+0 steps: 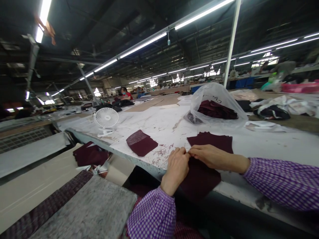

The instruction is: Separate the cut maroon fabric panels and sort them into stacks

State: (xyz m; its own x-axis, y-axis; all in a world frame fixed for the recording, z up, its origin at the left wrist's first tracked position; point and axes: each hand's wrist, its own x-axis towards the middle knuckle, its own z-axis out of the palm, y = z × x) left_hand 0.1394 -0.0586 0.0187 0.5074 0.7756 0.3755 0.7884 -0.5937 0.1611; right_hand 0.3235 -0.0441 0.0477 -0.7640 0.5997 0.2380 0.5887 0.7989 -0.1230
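My left hand [176, 167] and my right hand [208, 156] meet at the top edge of a dark maroon fabric piece [199, 179] lying at the near edge of the white worktable [274, 146]. Both hands have fingers closed in a pinch on that edge. Just behind my right hand lies a stack of maroon pieces [211, 141]. Another small maroon stack [141, 142] sits to the left on the table. My sleeves are purple checked.
A clear plastic bag [215, 103] holding more maroon fabric stands behind. A small white fan [106, 119] sits at the table's left. More maroon pieces [88, 154] and grey felt [87, 209] lie lower left. A person in red [125, 94] works far back.
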